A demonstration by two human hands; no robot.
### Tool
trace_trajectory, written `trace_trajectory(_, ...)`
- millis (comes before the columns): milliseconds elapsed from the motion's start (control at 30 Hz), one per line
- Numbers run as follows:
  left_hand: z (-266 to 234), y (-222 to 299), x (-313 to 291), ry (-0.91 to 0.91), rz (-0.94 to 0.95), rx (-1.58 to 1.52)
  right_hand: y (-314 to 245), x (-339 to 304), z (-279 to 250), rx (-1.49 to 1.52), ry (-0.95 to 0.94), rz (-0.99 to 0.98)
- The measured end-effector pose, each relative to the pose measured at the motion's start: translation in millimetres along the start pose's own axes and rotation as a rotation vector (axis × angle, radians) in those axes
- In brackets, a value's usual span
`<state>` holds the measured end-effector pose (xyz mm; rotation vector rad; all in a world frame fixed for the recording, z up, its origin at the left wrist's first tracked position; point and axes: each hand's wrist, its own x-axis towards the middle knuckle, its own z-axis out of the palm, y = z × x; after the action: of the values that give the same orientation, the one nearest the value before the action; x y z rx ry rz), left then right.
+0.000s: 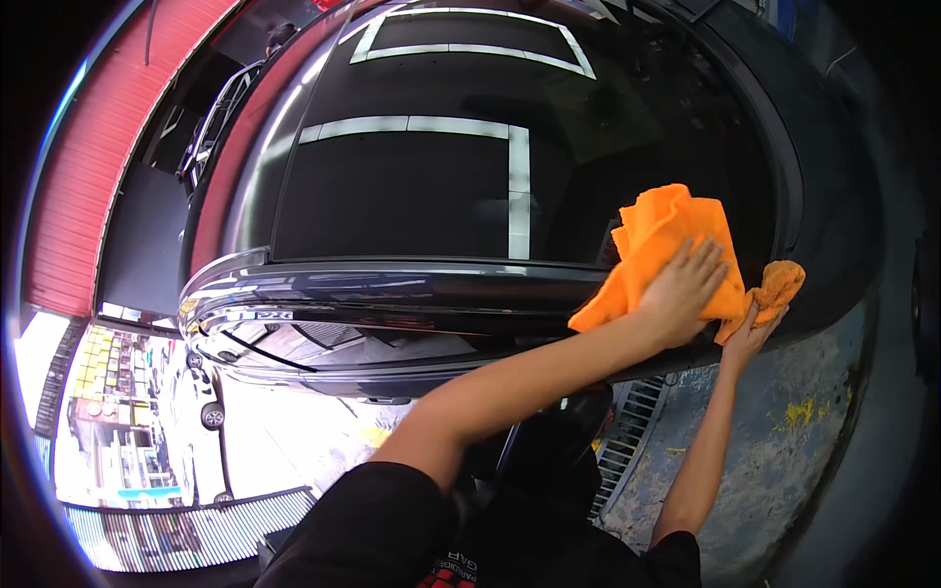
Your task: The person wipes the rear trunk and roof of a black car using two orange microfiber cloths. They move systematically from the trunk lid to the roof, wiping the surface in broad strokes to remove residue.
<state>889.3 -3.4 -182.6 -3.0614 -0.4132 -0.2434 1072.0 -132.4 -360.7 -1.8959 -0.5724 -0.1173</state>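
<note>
Left hand flat, fingers spread, pressing large orange cloth against dark rear window of black car, near window's right edge. Right hand just beside it, gripping small bunched orange cloth on car body. Chrome trim strip below glass. Wet concrete floor and drain grate underneath.

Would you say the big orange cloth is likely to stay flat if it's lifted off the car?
Probably not. The orange cloth already bunches into soft folds under the left hand, so it looks floppy. It also seems light, and would likely slide easily on the glossy car.
</note>
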Motion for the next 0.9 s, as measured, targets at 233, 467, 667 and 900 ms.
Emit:
trace_trajectory(233,-221.1,-227.1,-247.4,0.058,-0.789,0.297,-6.0,4.8,-10.4,-0.053,-0.03,0.021)
trace_trajectory(467,-71.5,-128.7,-41.8,0.078,-0.324,0.268,-4.2,-6.1,12.3,-0.073,0.047,0.051)
trace_trajectory(667,-27.8,-104.6,5.7,0.096,-0.116,-0.001,7.4,4.3,-7.9,-0.162,-0.06,-0.045)
trace_trajectory(900,-217.7,-287.6,-228.1,0.157,-0.73,0.446,-4.3,3.2,-3.5,-0.08,-0.056,-0.068)
